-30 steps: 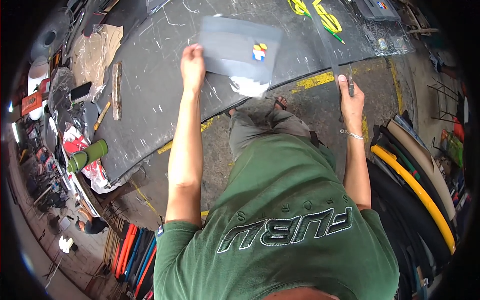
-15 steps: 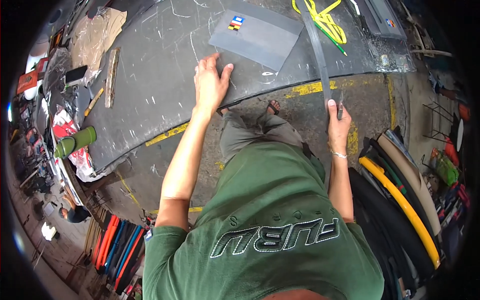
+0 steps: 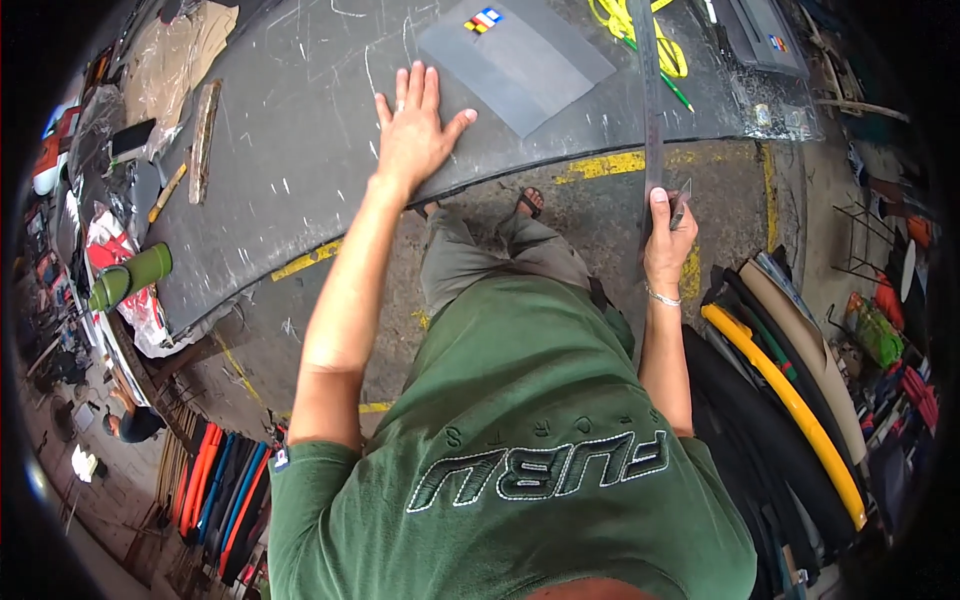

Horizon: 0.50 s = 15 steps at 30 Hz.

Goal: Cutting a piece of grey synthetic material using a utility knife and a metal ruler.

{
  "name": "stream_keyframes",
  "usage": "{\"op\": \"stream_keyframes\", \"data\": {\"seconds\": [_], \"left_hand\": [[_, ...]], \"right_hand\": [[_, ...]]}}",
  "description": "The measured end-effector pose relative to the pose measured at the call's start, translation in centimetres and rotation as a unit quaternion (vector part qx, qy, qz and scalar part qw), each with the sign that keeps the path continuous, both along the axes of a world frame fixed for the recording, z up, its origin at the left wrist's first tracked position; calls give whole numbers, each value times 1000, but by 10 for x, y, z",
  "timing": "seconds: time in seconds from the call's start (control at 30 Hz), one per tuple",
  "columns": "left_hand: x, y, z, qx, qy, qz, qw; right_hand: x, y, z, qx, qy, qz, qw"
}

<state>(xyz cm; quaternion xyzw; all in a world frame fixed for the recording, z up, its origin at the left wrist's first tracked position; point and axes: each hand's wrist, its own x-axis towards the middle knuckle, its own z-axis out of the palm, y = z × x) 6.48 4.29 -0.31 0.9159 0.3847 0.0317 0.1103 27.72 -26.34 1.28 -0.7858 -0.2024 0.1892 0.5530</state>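
Note:
My left hand [image 3: 415,135] lies flat with fingers spread on the dark sheet-covered table [image 3: 290,160], just left of a grey rectangular sheet [image 3: 545,75]. That sheet has a small multicoloured patch near its far left corner and sits tilted. My right hand [image 3: 668,240] grips a long metal ruler [image 3: 652,115] by its near end, past the table's front edge. The ruler points away from me over the table. A small pointed blade [image 3: 683,198] also sticks up from the same hand; its handle is mostly hidden by the fingers.
Yellow strap [image 3: 672,50] and a green pencil [image 3: 682,95] lie beyond the ruler. Another patched grey sheet [image 3: 765,40] is at the far right. At the left are a green bottle [image 3: 130,277], a wooden stick [image 3: 205,140] and plastic wrap. Material rolls [image 3: 790,390] stand right of me.
My left hand has spread its fingers and shifted slightly away from me. The grey sheet has turned clockwise. The ruler has swung more upright in my right hand.

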Motion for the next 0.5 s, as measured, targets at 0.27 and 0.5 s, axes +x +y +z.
{"op": "stream_keyframes", "data": {"seconds": [0.27, 0.5], "left_hand": [[-1, 33, -3, 28, 5, -57, 998], [-4, 33, -11, 31, -19, -53, 998]], "right_hand": [[-44, 43, 19, 59, 31, 53, 996], [-72, 63, 3, -140, 22, 112, 984]]}}
